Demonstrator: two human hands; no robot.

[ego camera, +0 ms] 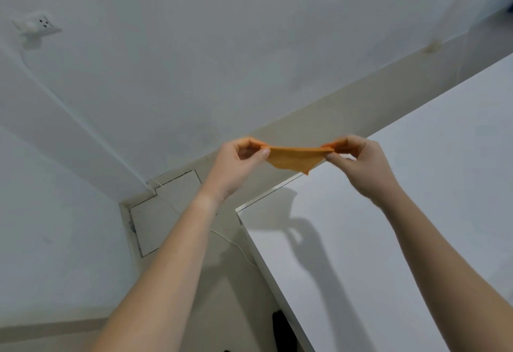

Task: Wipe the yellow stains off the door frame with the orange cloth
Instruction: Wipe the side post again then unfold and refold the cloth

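I hold the orange cloth (294, 158) stretched out in the air between both hands. My left hand (240, 161) pinches its left end, and my right hand (358, 161) pinches its right end. A folded corner of the cloth hangs down in the middle. The cloth floats above the far corner of a white table (388, 226), in front of a white wall (222, 60). No door frame or yellow stain on one is plainly in view. A small yellowish smudge (433, 46) sits on the wall at the upper right.
A white wall socket (41, 28) with a plug and a white cable (69, 110) sits at the upper left; the cable runs down to the floor (172, 212) in the corner. A dark object (280, 329) lies on the floor beside the table's edge.
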